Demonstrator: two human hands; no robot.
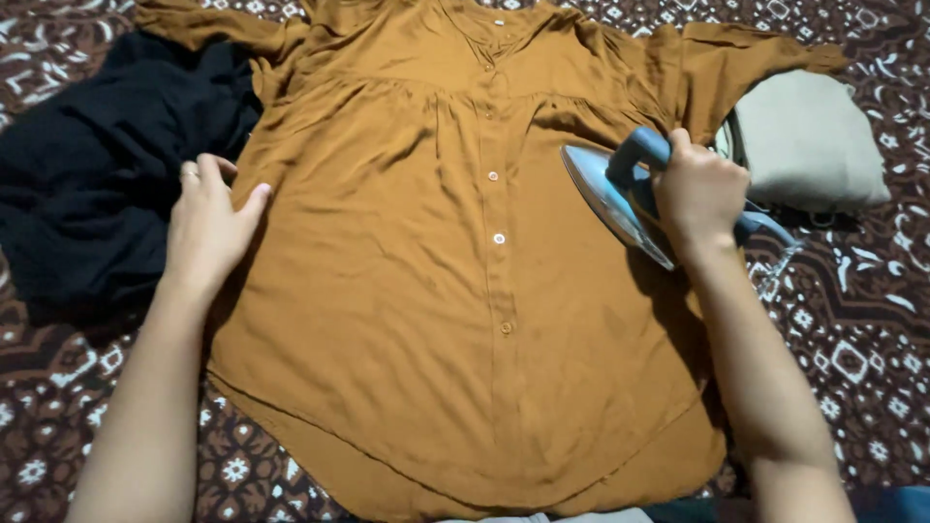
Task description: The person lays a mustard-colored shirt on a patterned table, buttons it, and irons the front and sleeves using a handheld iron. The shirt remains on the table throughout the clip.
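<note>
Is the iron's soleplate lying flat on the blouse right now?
No, the iron is tilted up in the right hand, soleplate showing above the blouse.

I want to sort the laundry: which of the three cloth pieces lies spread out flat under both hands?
The mustard-brown buttoned blouse; the black garment lies crumpled, the beige cloth folded.

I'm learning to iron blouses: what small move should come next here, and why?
Probably lower the iron flat onto the blouse. The right hand holds it tilted, soleplate lifted, while the left hand pins the blouse's side edge.
</note>
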